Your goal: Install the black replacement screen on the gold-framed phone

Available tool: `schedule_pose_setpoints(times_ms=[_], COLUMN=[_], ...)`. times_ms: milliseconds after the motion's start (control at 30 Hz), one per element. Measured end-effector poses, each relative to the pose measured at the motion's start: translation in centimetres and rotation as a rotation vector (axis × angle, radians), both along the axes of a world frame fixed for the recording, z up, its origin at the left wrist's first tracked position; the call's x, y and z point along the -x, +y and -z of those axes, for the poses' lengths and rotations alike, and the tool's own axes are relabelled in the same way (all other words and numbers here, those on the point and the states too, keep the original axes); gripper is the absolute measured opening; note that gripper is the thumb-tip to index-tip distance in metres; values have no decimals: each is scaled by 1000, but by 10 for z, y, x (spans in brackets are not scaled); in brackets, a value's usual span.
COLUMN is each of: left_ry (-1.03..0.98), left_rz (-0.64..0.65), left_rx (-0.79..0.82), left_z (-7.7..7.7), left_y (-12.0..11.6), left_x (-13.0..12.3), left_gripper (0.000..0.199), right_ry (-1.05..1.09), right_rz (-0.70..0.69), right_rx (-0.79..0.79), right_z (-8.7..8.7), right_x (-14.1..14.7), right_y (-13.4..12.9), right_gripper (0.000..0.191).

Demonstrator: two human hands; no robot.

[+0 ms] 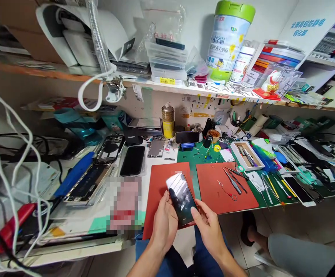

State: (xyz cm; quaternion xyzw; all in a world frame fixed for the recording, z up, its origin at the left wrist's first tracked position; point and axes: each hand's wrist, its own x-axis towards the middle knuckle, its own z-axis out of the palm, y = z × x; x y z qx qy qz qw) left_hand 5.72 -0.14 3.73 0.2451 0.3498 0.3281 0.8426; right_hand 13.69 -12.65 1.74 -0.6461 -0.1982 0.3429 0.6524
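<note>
A dark smartphone [181, 200] with its screen lit and glare near its top is held tilted between both hands, over the front edge of the left red mat [156, 181]. My left hand [165, 219] is curled round the phone's left side, with the fingers partly behind it. On the lower right side, my right hand [208, 223] grips the phone, its thumb over the edge of the screen. Beside it lies a second red mat [210, 192] with tweezers [233, 181] and a thin red cord with a ring [228, 195].
Phones and opened phone parts [110, 148] lie at the left, near white cables [3, 165]. A yellow spray can [168, 121] stands at the back. Tools and a white-framed phone [298, 190] lie at the right. Overhead runs a loaded shelf [196, 90]. Another person's leg [294, 246] is at lower right.
</note>
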Motion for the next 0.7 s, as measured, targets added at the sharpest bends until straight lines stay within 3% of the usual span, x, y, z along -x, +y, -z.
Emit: schedule_pose_setpoints(times_ms=[133, 233, 367, 467, 600, 700], left_ry=[97, 260, 455, 622, 819, 783], left_rz=[94, 71, 114, 99, -61, -138], left_rx=[-188, -368, -528, -488, -290, -178], left_z=[9, 31, 85, 137, 199, 220], left_y=[-2, -14, -50, -66, -72, -84], left_x=[20, 63, 138, 182, 213, 219], left_gripper=[49, 46, 39, 47, 67, 58], right_ry=[163, 235, 291, 297, 286, 272], right_rz=[-8, -32, -44, -34, -35, -50], right_rx=[-85, -99, -77, -49, -11, 15], right_z=[1, -2, -1, 3, 6, 9], right_x=[-1, -8, -23, -34, -48, -56], right_y=[3, 3, 9, 18, 27, 32], right_gripper=[60, 59, 59, 61, 61, 62])
